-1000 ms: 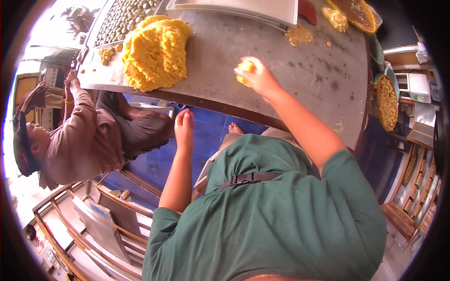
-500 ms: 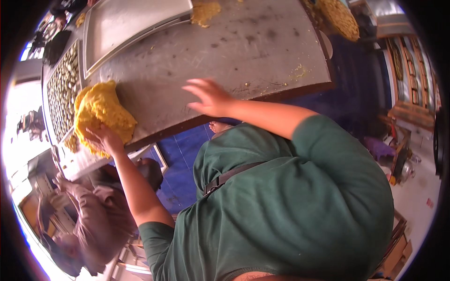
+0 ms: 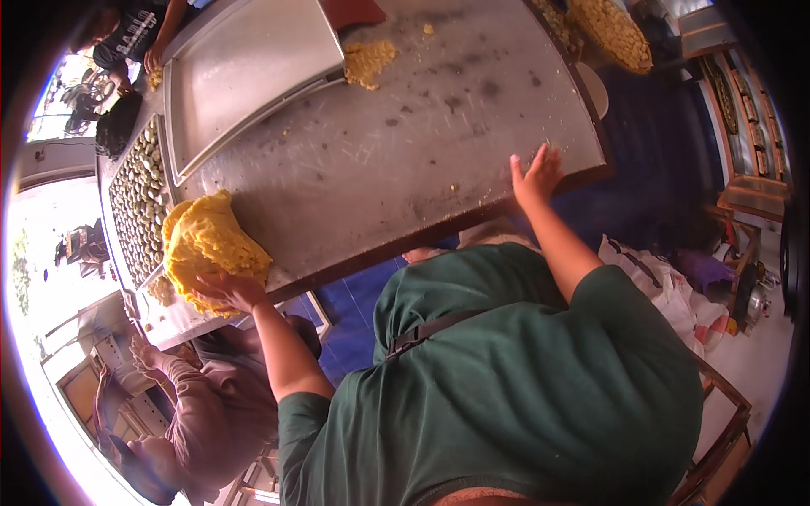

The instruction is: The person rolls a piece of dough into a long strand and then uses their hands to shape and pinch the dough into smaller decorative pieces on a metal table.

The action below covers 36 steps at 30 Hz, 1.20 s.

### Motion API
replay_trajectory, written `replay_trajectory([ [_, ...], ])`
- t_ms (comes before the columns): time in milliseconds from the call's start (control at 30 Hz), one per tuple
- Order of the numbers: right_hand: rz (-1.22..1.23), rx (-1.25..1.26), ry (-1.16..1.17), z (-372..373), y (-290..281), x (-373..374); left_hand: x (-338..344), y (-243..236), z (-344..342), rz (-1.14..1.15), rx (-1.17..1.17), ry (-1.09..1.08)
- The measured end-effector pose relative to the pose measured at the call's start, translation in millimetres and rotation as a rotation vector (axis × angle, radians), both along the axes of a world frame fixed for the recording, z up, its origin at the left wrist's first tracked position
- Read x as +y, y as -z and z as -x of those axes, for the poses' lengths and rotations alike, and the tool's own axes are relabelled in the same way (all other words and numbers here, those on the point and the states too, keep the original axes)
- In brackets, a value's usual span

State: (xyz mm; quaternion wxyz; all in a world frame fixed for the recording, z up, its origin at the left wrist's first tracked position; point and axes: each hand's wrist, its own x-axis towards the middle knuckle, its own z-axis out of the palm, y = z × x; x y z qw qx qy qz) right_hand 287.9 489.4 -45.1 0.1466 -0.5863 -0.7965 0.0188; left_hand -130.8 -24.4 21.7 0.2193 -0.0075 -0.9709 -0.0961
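A large lump of yellow dough (image 3: 215, 240) lies at the left end of the metal-topped table (image 3: 380, 160). My left hand (image 3: 234, 291) rests against the near side of the dough, fingers stretched out over its surface rather than wrapped round it. Over the table's near right edge, my right hand (image 3: 538, 179) is open with fingers spread and nothing in it. Small yellow crumbs are scattered on the metal close to that hand.
Beyond the dough stands a large metal tray (image 3: 253, 76), and left of it a tray of small pieces in rows (image 3: 139, 198). A flat yellow patch of dough (image 3: 369, 63) lies behind. One person (image 3: 211, 405) sits at lower left; another person (image 3: 135, 38) is at the far left.
My right hand has swept right, from above the middle of the table to its near right edge. My left hand stays on the dough. The whole view has shifted a little.
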Motion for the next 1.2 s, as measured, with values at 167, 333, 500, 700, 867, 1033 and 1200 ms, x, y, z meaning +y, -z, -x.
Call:
replay_trajectory([
  [167, 0.216, -0.079, -0.858, 58.7, -46.4, -60.3, 6.7, -7.1, -62.4, -0.217, 0.051, -0.072],
  [333, 0.222, -0.157, -1.177, 67.2, -33.5, -11.1, 33.8, -0.3, -149.7, -0.103, -0.076, 0.147],
  [500, -0.059, -0.413, -0.559, -12.7, -37.1, 145.0, 66.7, 22.5, -206.4, -0.260, -0.364, 0.124],
  [700, 0.218, -0.177, -1.210, -1.1, -92.4, 132.3, 171.2, 13.6, -197.9, -0.280, -0.281, 0.289],
  [867, 0.169, -0.577, -1.069, -24.7, -77.3, 203.6, 249.2, 25.6, -154.7, -0.076, -0.387, 0.551],
  [1033, 0.232, -0.180, -0.609, 17.9, -105.6, 288.6, 299.1, 48.1, -102.1, -0.080, -0.398, 0.220],
  [1200, 0.359, -0.130, -0.823, 120.6, -90.9, 302.3, 324.7, 50.8, -98.6, -0.001, -0.422, 0.092],
])
